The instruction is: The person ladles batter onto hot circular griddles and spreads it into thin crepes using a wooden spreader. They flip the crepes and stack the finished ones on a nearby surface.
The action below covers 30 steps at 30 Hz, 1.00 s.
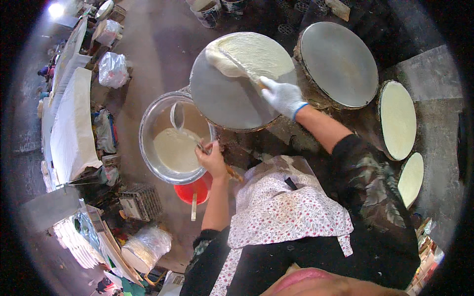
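My bare left hand (212,159) is closed round the handle of a metal ladle (177,117), whose bowl hangs over a wide metal pot (147,130). Pale batter (174,150) lies inside the pot. In a white glove, my right hand (283,97) grips the handle of a long, thin spreader (236,64). Its blade rests in a layer of wet batter (256,49) covering the far part of a round grey griddle (217,101); the near part of the surface is bare. Beside the pot, on its near side, stands a red bucket (183,193) with a flat stick (194,207) in it.
Another round griddle (340,64) stands to the right, its top bare. Farther right are two round griddles with pale coatings (397,121). Buckets (207,14) stand at the far side. Along the left are a white-covered table (74,128), a plastic-wrapped bundle (112,69) and a crate (140,203).
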{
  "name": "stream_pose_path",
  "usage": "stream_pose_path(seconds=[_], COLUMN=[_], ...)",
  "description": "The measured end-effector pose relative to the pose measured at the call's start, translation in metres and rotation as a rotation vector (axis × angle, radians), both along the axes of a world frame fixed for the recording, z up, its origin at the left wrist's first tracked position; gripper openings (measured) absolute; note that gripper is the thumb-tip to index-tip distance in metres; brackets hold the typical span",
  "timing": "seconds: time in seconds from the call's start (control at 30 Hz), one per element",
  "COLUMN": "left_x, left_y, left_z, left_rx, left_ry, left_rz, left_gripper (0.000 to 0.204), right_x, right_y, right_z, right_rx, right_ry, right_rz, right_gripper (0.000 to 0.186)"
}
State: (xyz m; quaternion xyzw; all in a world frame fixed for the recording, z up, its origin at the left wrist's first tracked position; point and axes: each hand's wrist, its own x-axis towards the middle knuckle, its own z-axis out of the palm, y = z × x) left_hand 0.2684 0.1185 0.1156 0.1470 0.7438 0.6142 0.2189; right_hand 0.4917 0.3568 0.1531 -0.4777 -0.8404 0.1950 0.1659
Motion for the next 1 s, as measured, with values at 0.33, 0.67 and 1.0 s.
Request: stream_pose_path(seconds=[0.33, 0.67, 1.0], left_x=[0.074, 0.107, 0.124], left_y=[-0.037, -0.035, -0.042], left_z=[0.086, 0.110, 0.123], left_rx=[0.015, -0.024, -0.050], left_ry=[-0.211, -0.188, -0.141], left_rz=[-0.055, -0.048, -0.014], left_gripper=[0.020, 0.019, 0.031], right_x=[0.006, 0.001, 0.014], right_y=[0.022, 0.040, 0.052], right_z=[-0.001, -0.001, 0.012], right_rx=[0.038, -0.013, -0.103], right_ry=[-0.142, -0.014, -0.144], right_rz=[0.173, 0.371, 0.500], right_gripper=[0.033, 0.031, 0.036])
